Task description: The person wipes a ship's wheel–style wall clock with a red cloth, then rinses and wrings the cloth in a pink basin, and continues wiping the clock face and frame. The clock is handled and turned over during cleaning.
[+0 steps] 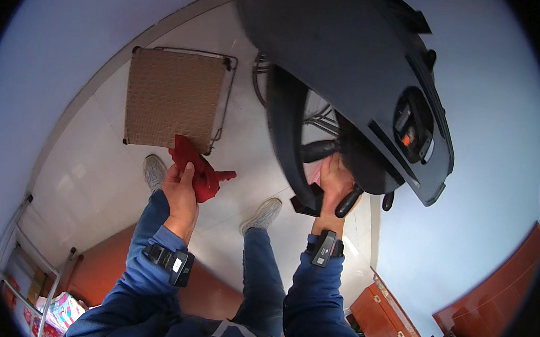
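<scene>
A crumpled red cloth (203,175) is pinched between the thumb and fingers of my left hand (181,193), its loose end hanging to the right above the floor. My right hand (335,180) reaches up under a large dark grey machine with a curved body (329,35), in among its black knob-like handles (348,202). A bit of pink cloth (315,173) shows at the edge of that hand, whose fingers are closed round it. The machine's underside hides part of the fingers. An oval recess (414,125) in the machine's side holds small black items.
A folding stool with a brown woven-look seat (175,96) stands on the pale tiled floor at the far left. Dark metal legs (322,117) show behind the machine. A blue-white wall is at the right, with a reddish-brown wooden cabinet (384,323) below. A metal rack (31,264) is lower left.
</scene>
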The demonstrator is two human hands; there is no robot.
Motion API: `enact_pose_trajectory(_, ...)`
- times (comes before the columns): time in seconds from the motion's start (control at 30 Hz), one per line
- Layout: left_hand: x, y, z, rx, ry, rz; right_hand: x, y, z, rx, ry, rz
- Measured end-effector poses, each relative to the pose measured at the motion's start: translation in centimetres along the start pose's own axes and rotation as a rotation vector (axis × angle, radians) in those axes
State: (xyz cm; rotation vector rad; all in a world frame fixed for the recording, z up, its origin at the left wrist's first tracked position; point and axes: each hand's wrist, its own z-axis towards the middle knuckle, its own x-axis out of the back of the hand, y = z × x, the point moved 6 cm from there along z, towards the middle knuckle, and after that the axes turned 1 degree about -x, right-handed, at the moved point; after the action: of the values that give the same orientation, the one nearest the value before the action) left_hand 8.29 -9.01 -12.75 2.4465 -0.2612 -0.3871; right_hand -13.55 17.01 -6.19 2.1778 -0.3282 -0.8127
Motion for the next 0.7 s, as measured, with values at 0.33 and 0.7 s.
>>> enact_pose_trajectory(0.33,1.3,-2.4,-0.6,0.083,-0.081,0.251,-2.8,3.9,0.3,0.604,-0.257,-1.185)
enact_pose_trajectory(0.7,-0.5,0.7,0.5,-0.058,-0.148,0.325,-2.2,4.8,-0.4,0.475,-0.279,-1.052)
